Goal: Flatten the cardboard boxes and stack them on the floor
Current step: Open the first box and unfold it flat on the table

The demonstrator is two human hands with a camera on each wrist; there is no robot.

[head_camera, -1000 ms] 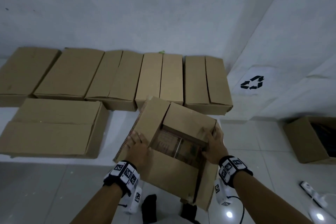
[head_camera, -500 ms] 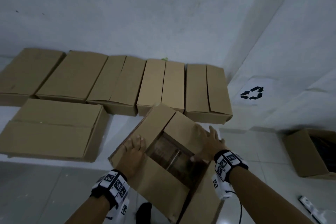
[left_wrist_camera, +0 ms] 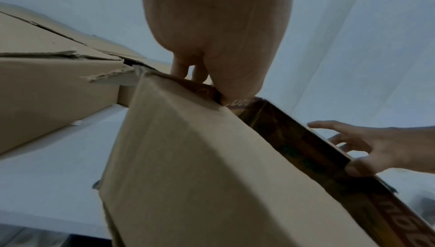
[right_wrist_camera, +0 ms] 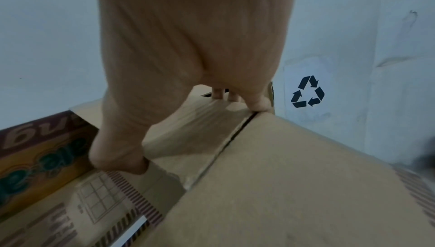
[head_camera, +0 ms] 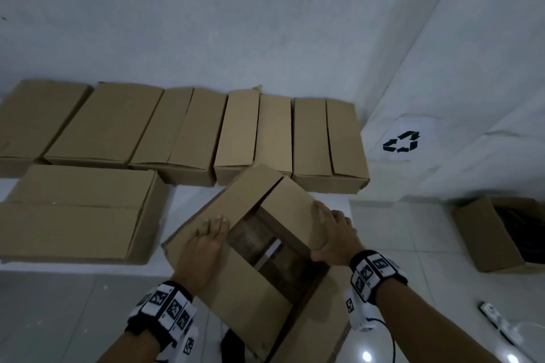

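Observation:
I hold an open cardboard box tilted in front of me, and its printed inside shows between the flaps. My left hand lies flat on the left flap with straight fingers. Seen from the left wrist, the thumb of that left hand touches the flap's edge. My right hand grips the right flap, fingers laid over it and thumb hooked at its near edge. The right wrist view shows the right hand spanning that flap.
Several closed cardboard boxes stand in a row on a white platform by the wall, with a larger one in front at left. An open box sits on the tiled floor at right, near a power strip. A recycling sign marks the right wall.
My right hand moved from the box's opening onto the right flap and took hold of it. My left hand slid further up the left flap. The box turned slightly.

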